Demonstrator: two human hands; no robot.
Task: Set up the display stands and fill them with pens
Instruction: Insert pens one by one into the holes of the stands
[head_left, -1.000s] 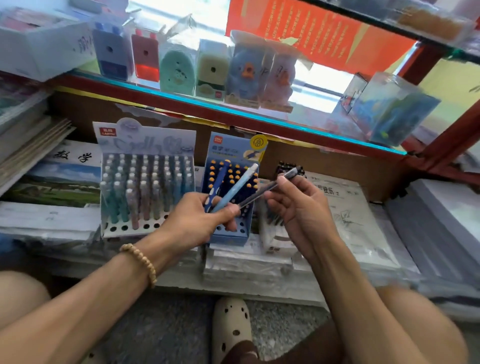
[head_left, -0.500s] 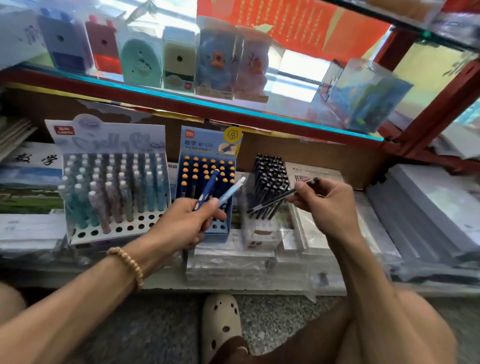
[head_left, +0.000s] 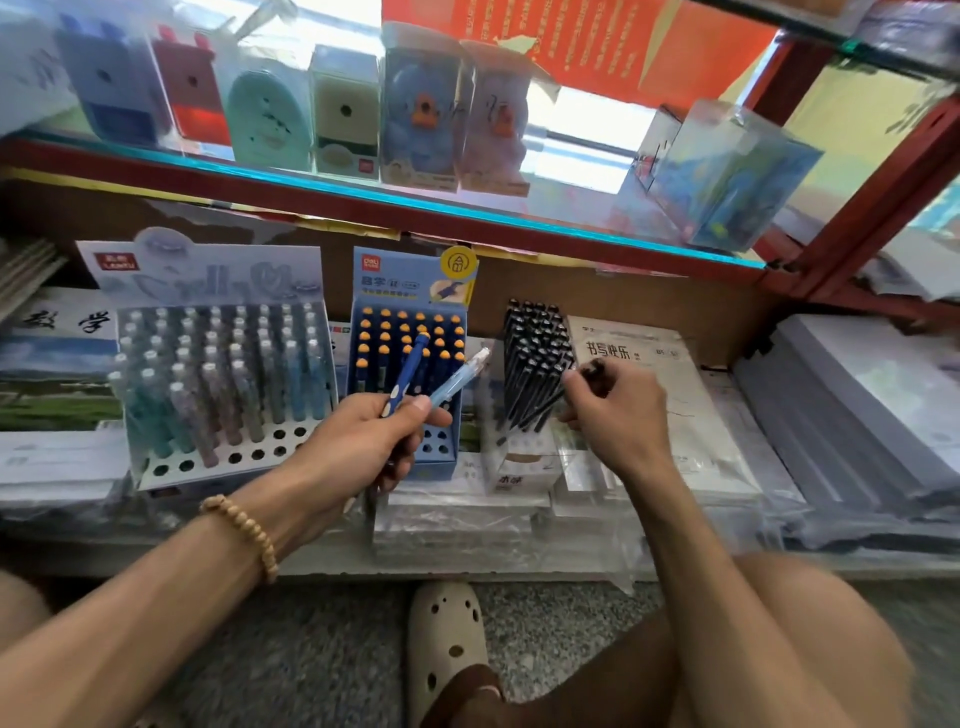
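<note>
Pens fill three display stands on the lower shelf (head_left: 467, 545). Left hand (head_left: 358, 441) has its fingers curled round two pens held in front of the blue stand (head_left: 410, 364): a dark blue pen (head_left: 408, 374) and a light blue pen (head_left: 457, 382), both slanting up to the right. Right hand (head_left: 615, 410) is curled beside the white stand (head_left: 522, 462) packed with black pens (head_left: 535, 364); a dark pen tip (head_left: 592, 368) shows at its fingertips, pinched there. Farther left stands the pastel stand (head_left: 218, 364), its front holes unfilled. A bead bracelet (head_left: 244, 530) circles the left wrist. Boxed sharpeners (head_left: 343, 109) line the glass shelf above.
</note>
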